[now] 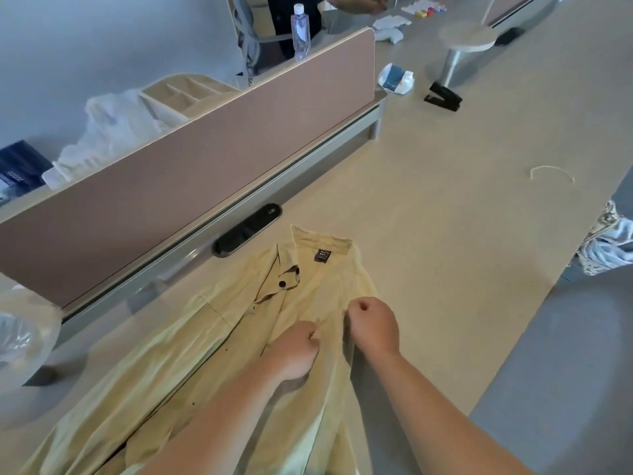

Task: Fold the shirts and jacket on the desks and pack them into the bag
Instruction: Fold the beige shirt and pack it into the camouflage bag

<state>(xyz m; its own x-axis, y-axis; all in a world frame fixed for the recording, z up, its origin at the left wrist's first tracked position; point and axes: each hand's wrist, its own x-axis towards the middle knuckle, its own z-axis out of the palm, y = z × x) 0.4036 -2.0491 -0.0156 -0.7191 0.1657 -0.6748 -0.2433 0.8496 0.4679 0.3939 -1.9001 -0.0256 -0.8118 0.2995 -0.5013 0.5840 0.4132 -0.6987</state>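
Pale yellow shirt [191, 365] – soft, creased weave, dark round buttons, black neck label – lies open on matte beige desk [445, 234], collar toward black oval cable port [247, 229]. Left hand [297, 351] and right hand [374, 330] sit curled on front panel, pinching fabric. Flat pink-brown divider [191, 173] behind – clear plastic bottle [300, 32] beyond.

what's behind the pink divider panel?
Showing above the divider: a water bottle, a beige organizer, a white plastic bag and a dark blue box. The panel covers the lower parts of the bottle, organizer and bag.
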